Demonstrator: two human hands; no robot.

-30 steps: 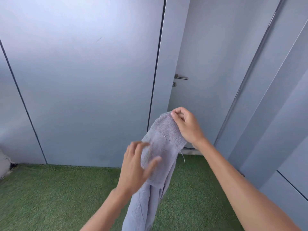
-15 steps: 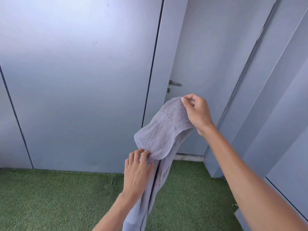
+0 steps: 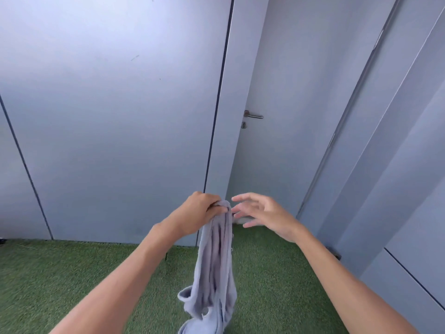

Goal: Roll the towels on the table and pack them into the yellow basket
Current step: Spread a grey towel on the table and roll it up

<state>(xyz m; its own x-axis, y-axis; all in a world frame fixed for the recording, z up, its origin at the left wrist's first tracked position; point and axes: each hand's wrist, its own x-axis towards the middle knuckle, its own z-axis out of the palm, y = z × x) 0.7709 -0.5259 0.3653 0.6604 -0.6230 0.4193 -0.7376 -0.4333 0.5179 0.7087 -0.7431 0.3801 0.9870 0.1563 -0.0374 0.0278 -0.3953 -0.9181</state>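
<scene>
A lavender-grey towel (image 3: 215, 256) hangs straight down in front of me, bunched into long folds, its lower end out of frame. My left hand (image 3: 201, 212) grips the towel's top end in a fist. My right hand (image 3: 261, 213) is just right of that top end, fingers spread and straight, holding nothing; its fingertips are close to the cloth. No table and no yellow basket are in view.
Grey wall panels (image 3: 108, 116) fill the view ahead. A grey door with a metal lever handle (image 3: 252, 115) stands set back at the centre right. Green artificial turf (image 3: 60, 280) covers the floor below. More grey panels angle in on the right.
My right hand has let go of the towel's top corner and opened. My left hand has taken the top end in a fist, and the towel has dropped from a draped fold into a hanging bunch.
</scene>
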